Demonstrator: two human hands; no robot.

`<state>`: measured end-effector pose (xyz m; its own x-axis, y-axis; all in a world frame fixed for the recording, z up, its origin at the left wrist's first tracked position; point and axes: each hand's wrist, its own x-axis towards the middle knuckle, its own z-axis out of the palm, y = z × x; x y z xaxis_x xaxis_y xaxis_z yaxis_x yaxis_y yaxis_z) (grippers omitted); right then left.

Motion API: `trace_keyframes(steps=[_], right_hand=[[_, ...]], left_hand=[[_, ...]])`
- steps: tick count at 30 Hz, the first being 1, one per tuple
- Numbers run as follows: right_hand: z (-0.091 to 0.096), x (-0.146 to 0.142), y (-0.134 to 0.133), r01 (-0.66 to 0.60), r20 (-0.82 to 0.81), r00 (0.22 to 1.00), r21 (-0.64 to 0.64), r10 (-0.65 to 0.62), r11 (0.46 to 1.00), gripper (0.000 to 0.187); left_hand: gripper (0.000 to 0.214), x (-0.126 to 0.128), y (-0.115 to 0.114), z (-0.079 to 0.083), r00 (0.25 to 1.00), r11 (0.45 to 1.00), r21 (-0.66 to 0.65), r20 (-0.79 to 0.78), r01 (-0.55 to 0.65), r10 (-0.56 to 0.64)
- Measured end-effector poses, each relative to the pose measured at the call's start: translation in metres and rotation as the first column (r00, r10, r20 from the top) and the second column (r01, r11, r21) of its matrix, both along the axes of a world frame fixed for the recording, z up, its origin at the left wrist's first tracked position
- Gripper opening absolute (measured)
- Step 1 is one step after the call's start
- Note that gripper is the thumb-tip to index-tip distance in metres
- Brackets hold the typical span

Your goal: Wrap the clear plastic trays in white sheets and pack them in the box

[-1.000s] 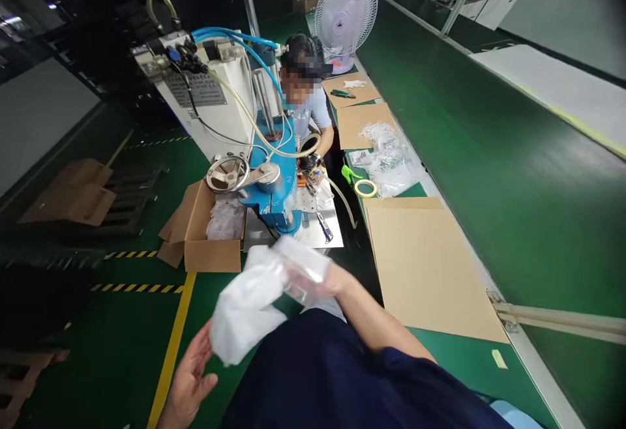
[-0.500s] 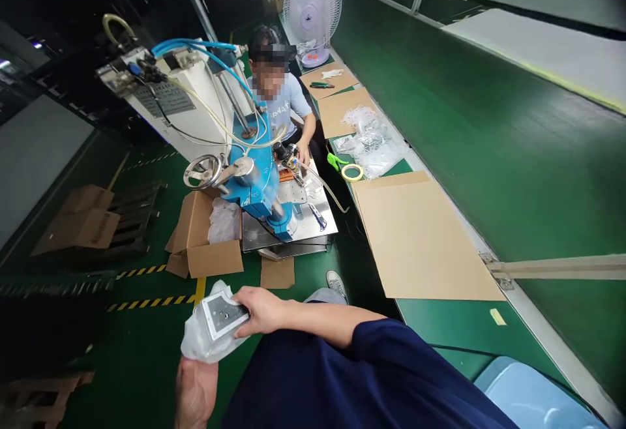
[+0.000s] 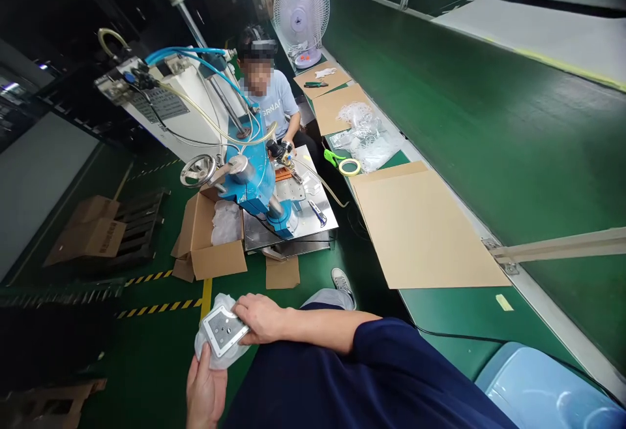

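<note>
A white-framed panel with a grey dotted face (image 3: 225, 330) sits tilted between my hands, partly wrapped in a thin whitish bag (image 3: 201, 344). My right hand (image 3: 261, 318) grips its right edge, fingers over the top corner and closed on it. From below, my left hand (image 3: 208, 383) holds the lower side of the bag, with a fingertip near the panel's lower left corner. The back of the panel is hidden by the wrapping and my hands.
Ahead stands a blue press (image 3: 252, 181) on a metal table (image 3: 317, 223), with a seated co-worker (image 3: 276, 100) behind it. An open carton (image 3: 220, 259) is beside the table. On the right, a green bench (image 3: 454, 318) carries cardboard sheets (image 3: 425, 227), tape (image 3: 349, 167) and plastic bags (image 3: 369, 142).
The panel shows more of its face, and the bag sits lower around it. My left hand has moved up and right, its fingers now against the bag's front. The view has shifted slightly.
</note>
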<state>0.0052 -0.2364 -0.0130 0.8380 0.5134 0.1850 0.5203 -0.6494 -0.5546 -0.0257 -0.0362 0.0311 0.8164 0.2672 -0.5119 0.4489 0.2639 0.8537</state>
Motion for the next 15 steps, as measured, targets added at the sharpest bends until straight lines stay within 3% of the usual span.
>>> trace_keyframes(steps=[5,10,15], right_hand=[[0.000,-0.001,0.013,0.012,0.051,0.999,0.017,-0.013,1.000,0.066],[-0.001,-0.002,0.025,-0.006,0.072,0.997,0.065,0.001,0.998,0.051],[-0.006,-0.004,0.035,-0.046,0.082,0.996,0.066,0.041,0.997,0.054]], left_hand=[[0.027,0.000,0.017,-0.012,0.999,0.999,-0.041,0.025,-0.021,0.022],[0.035,-0.003,0.038,-0.028,0.997,0.997,-0.070,0.072,0.043,-0.038],[0.044,-0.011,0.051,-0.039,0.996,0.995,-0.098,0.089,0.033,-0.024]])
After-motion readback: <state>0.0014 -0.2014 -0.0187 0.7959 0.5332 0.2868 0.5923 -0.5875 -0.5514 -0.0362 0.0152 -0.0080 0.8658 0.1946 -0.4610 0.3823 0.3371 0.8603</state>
